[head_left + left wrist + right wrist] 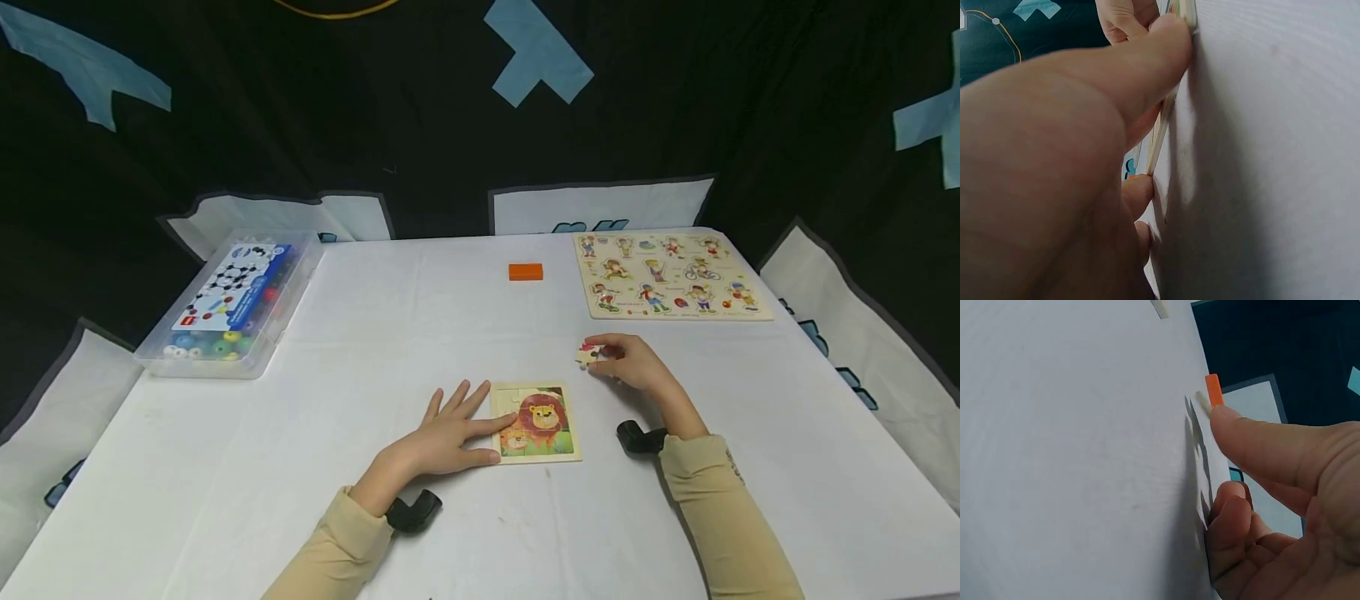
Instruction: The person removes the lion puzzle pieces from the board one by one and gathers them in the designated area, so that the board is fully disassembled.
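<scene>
A square wooden jigsaw puzzle (536,425) with a lion picture and a pale frame lies flat on the white table. Across its left side rests my left hand (448,437), fingers spread and straight, index fingertip on the picture and thumb at the lower left edge. The left wrist view shows the thumb along the puzzle's edge. Up and to the right of the puzzle, my right hand (630,360) pinches a small jigsaw piece (587,356) in cream and pinkish red between thumb and fingers. In the right wrist view the piece (1202,400) sticks out past the thumb tip, close over the table.
An orange block (526,272) lies beyond the puzzle. At the back right is a wooden board (675,312) with printed figures. A clear plastic case (247,358) of colourful beads stands at the left. Black cloth (442,158) hangs behind the table.
</scene>
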`<act>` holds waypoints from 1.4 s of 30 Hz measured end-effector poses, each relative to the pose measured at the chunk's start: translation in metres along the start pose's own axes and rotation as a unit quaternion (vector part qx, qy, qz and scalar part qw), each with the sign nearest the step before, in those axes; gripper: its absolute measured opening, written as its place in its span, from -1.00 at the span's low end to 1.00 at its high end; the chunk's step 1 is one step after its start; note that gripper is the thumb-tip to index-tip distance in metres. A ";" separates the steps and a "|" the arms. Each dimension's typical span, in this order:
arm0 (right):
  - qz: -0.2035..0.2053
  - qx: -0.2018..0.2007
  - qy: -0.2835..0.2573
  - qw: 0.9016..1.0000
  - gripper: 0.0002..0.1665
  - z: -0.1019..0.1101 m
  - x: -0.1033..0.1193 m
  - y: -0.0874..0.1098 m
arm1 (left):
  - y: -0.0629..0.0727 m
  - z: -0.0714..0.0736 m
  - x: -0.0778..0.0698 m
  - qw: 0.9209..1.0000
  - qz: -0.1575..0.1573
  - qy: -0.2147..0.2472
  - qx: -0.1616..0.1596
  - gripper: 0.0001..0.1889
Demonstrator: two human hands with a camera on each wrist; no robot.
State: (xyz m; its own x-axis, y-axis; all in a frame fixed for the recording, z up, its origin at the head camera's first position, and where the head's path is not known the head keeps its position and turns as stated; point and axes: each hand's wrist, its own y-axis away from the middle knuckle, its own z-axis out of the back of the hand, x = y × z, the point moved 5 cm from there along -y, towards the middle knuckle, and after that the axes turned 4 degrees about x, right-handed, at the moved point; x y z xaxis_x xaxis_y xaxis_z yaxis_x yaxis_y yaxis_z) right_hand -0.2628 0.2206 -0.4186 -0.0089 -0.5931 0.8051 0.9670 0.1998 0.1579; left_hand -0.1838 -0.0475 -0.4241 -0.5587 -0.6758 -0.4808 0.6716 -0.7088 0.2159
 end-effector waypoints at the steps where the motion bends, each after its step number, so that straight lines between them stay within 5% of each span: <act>1: -0.001 -0.001 0.001 1.000 -0.47 0.000 0.000 0.000 | 0.000 0.000 0.000 1.000 0.000 0.000 0.000 -0.42; 7: 0.015 0.004 0.013 1.000 -0.41 -0.001 0.007 0.000 | -0.001 0.001 0.000 1.000 0.000 0.001 0.000 -0.42; 11: 0.086 0.038 0.037 0.995 -0.45 -0.013 0.026 0.002 | -0.001 0.000 0.000 1.000 0.004 -0.001 0.004 -0.42; 18: 0.188 0.136 0.104 0.967 -0.47 -0.055 0.060 0.012 | -0.001 0.000 0.001 1.000 0.002 -0.001 0.005 -0.42; 26: 0.188 0.187 0.216 0.940 -0.48 -0.080 0.071 0.024 | -0.001 0.000 0.000 1.000 0.001 0.000 0.007 -0.42; 42: 0.198 0.175 0.200 0.944 -0.61 -0.081 0.073 0.024 | -0.001 0.000 0.001 1.000 0.004 0.003 0.008 -0.42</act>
State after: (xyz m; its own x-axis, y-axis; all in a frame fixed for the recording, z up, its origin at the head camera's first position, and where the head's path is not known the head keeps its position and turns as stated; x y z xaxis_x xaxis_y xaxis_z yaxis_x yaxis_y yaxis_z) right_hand -0.2199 0.1187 -0.4030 0.5003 -0.6504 0.5715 0.7307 0.6712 0.1243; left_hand -0.1852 -0.0477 -0.4249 -0.5507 -0.6797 -0.4845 0.6674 -0.7072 0.2334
